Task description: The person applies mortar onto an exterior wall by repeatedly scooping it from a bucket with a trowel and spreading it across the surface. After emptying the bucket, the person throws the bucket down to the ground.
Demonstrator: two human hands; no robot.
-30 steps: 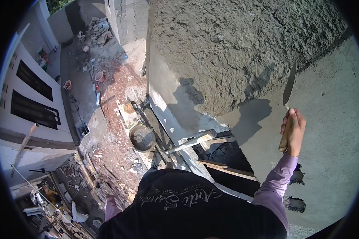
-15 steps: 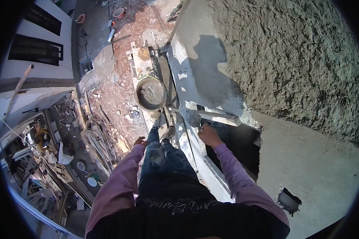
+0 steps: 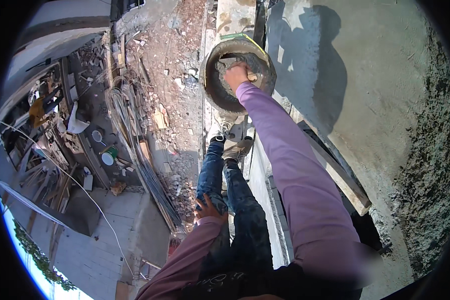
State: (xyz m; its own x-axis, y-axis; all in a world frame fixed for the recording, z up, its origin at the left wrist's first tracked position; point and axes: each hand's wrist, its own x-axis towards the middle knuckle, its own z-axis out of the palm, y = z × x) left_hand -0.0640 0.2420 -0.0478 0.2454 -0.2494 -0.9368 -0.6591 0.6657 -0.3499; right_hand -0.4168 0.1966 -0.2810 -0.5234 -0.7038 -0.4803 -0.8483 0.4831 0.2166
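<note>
My right hand [image 3: 237, 75] reaches down into a round, mortar-crusted basin [image 3: 218, 100] at upper centre, closed round the wooden handle of a trowel [image 3: 252, 76]; the blade is partly hidden among grey mortar. The basin rests on narrow boards [image 3: 232, 15]. My left hand [image 3: 207, 209] lies open on my left knee, fingers spread over the jeans. Both my shoes stand just below the basin on the narrow planking.
Rubble [image 3: 180, 70], bent rods [image 3: 130, 130] and scrap timber lie far below at left, with a green-and-white pail [image 3: 108, 156]. A plastered wall [image 3: 375, 75] with rough patches rises at right. A wooden beam [image 3: 337, 170] crosses a dark opening beside me.
I have bent down and turned from the wall toward the basin. My right hand moved from the plaster, trowel in it, down into the basin; my left hand came onto my knee.
</note>
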